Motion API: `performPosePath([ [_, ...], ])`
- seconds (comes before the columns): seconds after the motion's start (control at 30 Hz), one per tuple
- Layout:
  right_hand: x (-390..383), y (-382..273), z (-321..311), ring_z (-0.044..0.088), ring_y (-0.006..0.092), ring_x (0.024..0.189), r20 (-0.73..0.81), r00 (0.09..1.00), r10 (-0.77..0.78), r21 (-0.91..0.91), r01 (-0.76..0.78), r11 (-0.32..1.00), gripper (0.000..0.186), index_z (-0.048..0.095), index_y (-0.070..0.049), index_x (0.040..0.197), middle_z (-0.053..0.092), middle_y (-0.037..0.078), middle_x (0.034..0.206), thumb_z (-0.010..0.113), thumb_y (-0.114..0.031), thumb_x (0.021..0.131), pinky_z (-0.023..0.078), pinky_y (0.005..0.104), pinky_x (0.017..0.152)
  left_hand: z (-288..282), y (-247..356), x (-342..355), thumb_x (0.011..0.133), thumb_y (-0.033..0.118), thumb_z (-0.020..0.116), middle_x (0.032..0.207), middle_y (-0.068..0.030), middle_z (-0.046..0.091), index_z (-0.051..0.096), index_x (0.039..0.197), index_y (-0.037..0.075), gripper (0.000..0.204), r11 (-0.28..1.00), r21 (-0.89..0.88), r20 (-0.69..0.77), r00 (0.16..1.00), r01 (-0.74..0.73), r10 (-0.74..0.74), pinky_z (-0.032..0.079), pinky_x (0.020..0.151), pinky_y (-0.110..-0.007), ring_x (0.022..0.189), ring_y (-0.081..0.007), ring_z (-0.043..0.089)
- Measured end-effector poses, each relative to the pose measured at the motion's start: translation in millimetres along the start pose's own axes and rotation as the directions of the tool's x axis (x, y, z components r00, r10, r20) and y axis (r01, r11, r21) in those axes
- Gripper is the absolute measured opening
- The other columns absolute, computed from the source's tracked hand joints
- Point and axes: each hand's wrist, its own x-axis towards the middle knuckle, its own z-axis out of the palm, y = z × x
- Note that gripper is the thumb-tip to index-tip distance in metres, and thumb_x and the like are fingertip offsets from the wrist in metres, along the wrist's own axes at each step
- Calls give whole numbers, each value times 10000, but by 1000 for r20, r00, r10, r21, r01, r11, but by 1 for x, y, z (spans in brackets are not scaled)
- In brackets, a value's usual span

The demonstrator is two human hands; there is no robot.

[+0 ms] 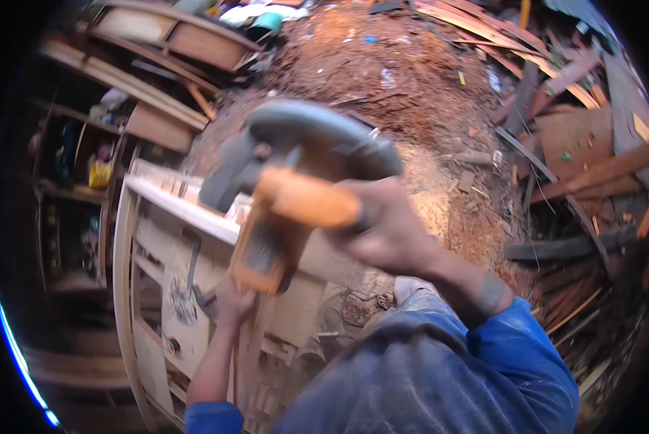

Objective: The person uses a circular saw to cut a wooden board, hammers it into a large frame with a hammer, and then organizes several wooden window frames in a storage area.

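Note:
An orange and grey circular saw [317,199] is lifted over the bench, blurred by motion. My right hand [386,228] wraps round its orange handle. Its rounded grey guard arcs along the far side, and a boxy orange end points back at me. Directly below that end my left hand [234,300] is closed beside a wooden strip [246,354]. The saw and blur hide what its fingers hold. A pale wooden frame [125,239] stands under my left arm, with a metal clamp-like tool [194,271] lying inside it.
Shelves with bottles and a yellow container [100,172] stand at the left. Long boards [125,76] lean at the far left. Sawdust and reddish dirt [368,79] cover the ground ahead. A heap of scrap planks [578,145] fills the right. My shoe [411,288] is near the frame.

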Motion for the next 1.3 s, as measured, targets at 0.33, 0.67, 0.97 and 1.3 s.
performPosePath([
  [0.33,49,192,-217,497,80,453,-231,789,569,-188,-610,770,135,716,9,842,561,-3,575,681,-109,785,372,264,429,-20,72,37,810,308,807,933,-260,640,544,1072,12,474,974,204,-89,993,96,-79,503,759,-529,891,-479,628],
  [0.67,151,606,-389,725,255,635,-101,327,939,-672,-719,178,301,709,97,889,716,193,752,672,-184,788,579,391,576,-9,107,34,885,224,749,1372,-218,501,362,1467,38,724,815,411,94,870,408,-483,431,1049,-522,1171,-403,577],
  [0.97,210,813,-419,705,433,917,-17,526,851,-886,-403,231,415,713,-31,1076,717,277,965,718,-252,723,566,501,854,19,192,185,878,111,669,1074,-168,639,621,1146,-56,320,841,411,167,878,351,-448,517,856,-411,978,-283,615],
  [1.3,186,922,-388,687,399,913,405,509,760,-898,65,435,379,561,-76,1113,703,190,958,702,-174,776,546,506,802,33,179,196,1012,516,543,954,-204,646,669,1090,-43,578,816,510,284,842,273,-460,471,761,-438,901,-365,620],
])
